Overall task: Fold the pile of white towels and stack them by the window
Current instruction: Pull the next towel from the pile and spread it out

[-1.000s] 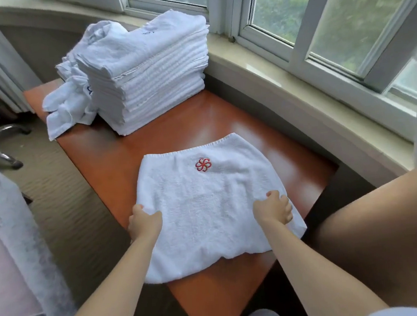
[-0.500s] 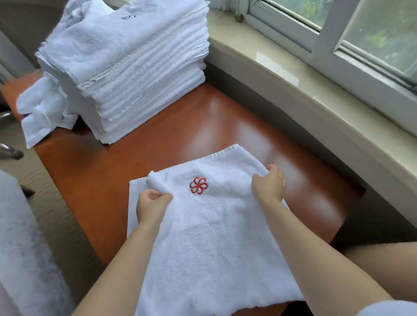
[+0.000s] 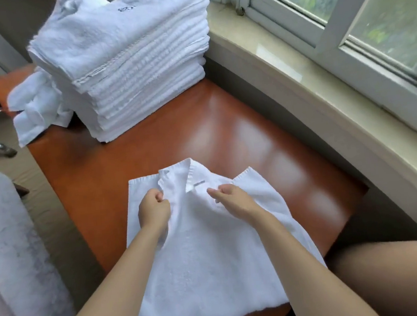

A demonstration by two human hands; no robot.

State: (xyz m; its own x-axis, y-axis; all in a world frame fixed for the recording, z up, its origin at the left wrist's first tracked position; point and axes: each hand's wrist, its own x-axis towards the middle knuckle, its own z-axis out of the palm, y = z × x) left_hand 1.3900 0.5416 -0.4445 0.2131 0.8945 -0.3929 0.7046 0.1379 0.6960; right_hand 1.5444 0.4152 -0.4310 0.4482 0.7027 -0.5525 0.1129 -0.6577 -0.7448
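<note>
daylight from window (image 3: 379,14) | glare on table (image 3: 225,130) | edges warped

I see my left hand (image 3: 154,210) pinching the white towel (image 3: 202,260) at six o'clock, my right hand (image 3: 231,199) gripping beside it; the folded stack (image 3: 127,63) sits at eleven on the table (image 3: 150,150).
</note>
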